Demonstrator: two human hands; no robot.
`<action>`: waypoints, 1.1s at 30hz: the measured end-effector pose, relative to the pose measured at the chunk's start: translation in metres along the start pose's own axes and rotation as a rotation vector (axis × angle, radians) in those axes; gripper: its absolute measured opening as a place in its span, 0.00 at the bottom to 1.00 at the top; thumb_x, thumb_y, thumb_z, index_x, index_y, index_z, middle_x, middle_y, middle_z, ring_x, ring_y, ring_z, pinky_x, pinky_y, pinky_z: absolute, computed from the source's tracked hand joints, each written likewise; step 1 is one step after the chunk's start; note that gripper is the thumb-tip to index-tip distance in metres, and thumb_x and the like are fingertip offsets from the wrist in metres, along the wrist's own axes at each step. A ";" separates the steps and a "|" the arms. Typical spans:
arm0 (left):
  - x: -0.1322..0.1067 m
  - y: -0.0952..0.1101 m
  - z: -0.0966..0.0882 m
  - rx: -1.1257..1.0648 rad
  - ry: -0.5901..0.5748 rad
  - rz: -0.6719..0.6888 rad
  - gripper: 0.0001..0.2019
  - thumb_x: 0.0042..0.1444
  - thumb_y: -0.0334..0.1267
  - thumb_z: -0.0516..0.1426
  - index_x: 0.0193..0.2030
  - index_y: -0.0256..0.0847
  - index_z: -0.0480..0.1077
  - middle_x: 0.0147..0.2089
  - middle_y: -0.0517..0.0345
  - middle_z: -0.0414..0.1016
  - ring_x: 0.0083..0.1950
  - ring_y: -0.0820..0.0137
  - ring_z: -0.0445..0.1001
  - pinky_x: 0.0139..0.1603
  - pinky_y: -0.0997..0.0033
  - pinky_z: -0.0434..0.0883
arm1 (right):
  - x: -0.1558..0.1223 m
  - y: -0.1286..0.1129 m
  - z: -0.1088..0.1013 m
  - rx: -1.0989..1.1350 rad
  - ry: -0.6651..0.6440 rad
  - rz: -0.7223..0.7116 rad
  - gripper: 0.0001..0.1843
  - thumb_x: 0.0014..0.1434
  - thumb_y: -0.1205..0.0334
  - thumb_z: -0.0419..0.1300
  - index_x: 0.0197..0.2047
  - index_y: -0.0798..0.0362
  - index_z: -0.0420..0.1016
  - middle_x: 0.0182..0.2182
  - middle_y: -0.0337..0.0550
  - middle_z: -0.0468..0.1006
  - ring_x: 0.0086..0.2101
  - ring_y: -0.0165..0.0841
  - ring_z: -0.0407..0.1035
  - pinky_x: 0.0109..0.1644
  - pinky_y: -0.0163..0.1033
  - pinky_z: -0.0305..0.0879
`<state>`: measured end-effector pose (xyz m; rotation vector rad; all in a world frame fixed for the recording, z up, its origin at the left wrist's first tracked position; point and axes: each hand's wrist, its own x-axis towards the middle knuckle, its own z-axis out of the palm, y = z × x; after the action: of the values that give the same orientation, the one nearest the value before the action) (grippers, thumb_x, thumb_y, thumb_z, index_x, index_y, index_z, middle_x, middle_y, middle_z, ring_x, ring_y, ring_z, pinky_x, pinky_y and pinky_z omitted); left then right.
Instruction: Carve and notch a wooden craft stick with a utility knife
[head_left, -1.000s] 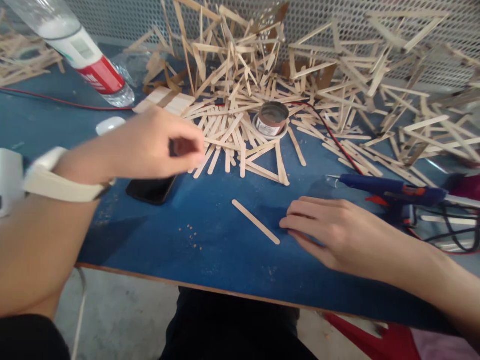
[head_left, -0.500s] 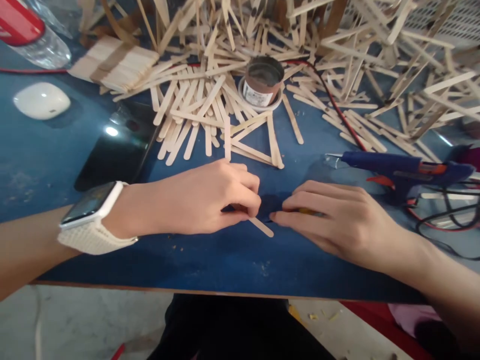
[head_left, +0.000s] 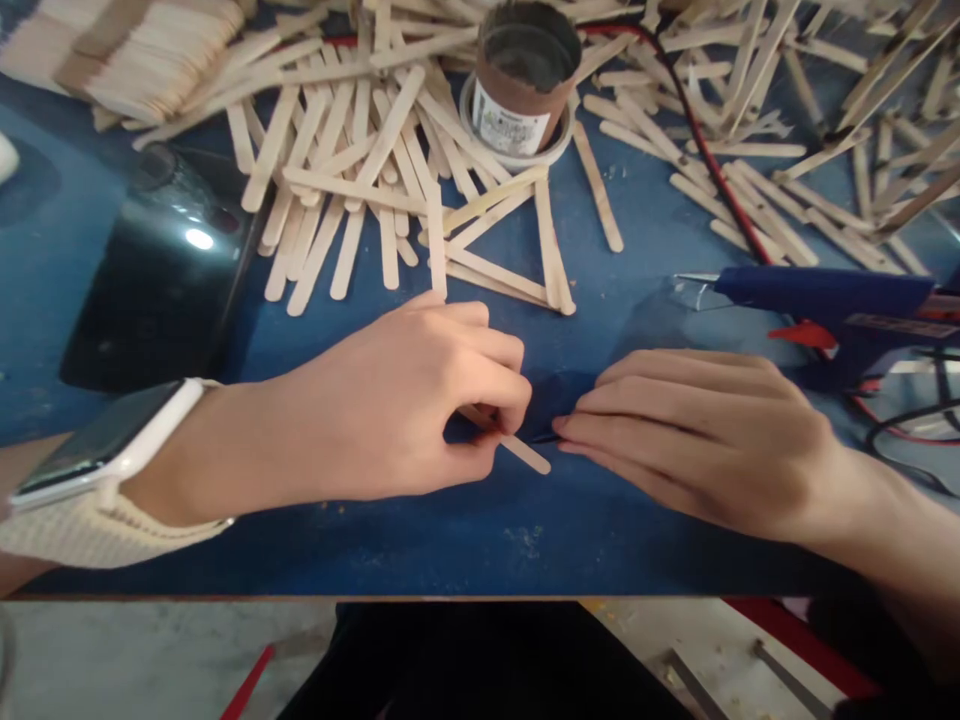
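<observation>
My left hand [head_left: 427, 400] is closed in a pinch around a wooden craft stick [head_left: 527, 455], low over the blue table. One end of the stick pokes out to the right of my fingertips; the rest is mostly covered. Close by on the right, my right hand [head_left: 697, 435] has its fingers pressed together on a thin dark-tipped tool [head_left: 541, 438]. Only its tip shows, directed at the stick, and its handle is hidden under the hand. Beyond my left hand, several sticks form a triangular frame [head_left: 499, 278] beside a loose heap of craft sticks [head_left: 322, 200].
A brown cup [head_left: 525, 85] stands in a white dish behind the frame. To the right lies a blue glue gun [head_left: 825, 293] with its cable. A black phone [head_left: 161, 270] and a bundle of sticks [head_left: 142, 50] are at the left. The table edge [head_left: 480, 598] runs in front.
The view has moved closer and shifted, so the white mouse and bottle at the left have mostly left the picture. Both hands keep their grips; a yellow bit seen between my right fingers is now hidden.
</observation>
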<state>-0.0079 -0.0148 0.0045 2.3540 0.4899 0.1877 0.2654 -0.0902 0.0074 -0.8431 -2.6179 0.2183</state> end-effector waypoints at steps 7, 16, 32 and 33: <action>0.001 0.002 -0.002 -0.029 -0.005 -0.020 0.07 0.62 0.31 0.62 0.35 0.46 0.79 0.38 0.65 0.81 0.41 0.69 0.72 0.48 0.61 0.62 | -0.003 -0.003 -0.001 -0.048 0.008 -0.003 0.07 0.71 0.69 0.65 0.51 0.52 0.80 0.43 0.40 0.86 0.42 0.36 0.79 0.48 0.47 0.80; -0.001 -0.001 0.000 -0.020 -0.003 -0.008 0.07 0.65 0.32 0.60 0.36 0.47 0.79 0.39 0.67 0.81 0.42 0.69 0.71 0.49 0.61 0.61 | 0.003 -0.004 -0.010 -0.113 -0.076 -0.052 0.15 0.77 0.68 0.53 0.47 0.51 0.82 0.40 0.41 0.87 0.39 0.36 0.79 0.37 0.45 0.73; 0.000 -0.002 0.004 -0.075 0.010 -0.015 0.11 0.62 0.29 0.61 0.38 0.52 0.82 0.40 0.66 0.81 0.43 0.67 0.71 0.50 0.59 0.59 | 0.009 -0.006 -0.020 -0.231 -0.082 -0.166 0.15 0.75 0.72 0.55 0.48 0.52 0.84 0.35 0.35 0.88 0.28 0.33 0.75 0.28 0.48 0.66; 0.000 -0.002 0.004 -0.083 0.009 -0.014 0.12 0.61 0.29 0.61 0.38 0.52 0.83 0.40 0.66 0.81 0.43 0.67 0.71 0.51 0.59 0.59 | 0.009 -0.006 -0.019 -0.235 -0.078 -0.168 0.14 0.74 0.72 0.56 0.48 0.52 0.84 0.35 0.35 0.89 0.28 0.33 0.75 0.28 0.48 0.66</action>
<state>-0.0071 -0.0155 0.0003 2.2693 0.4943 0.2085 0.2630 -0.0895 0.0287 -0.6935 -2.8081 -0.1065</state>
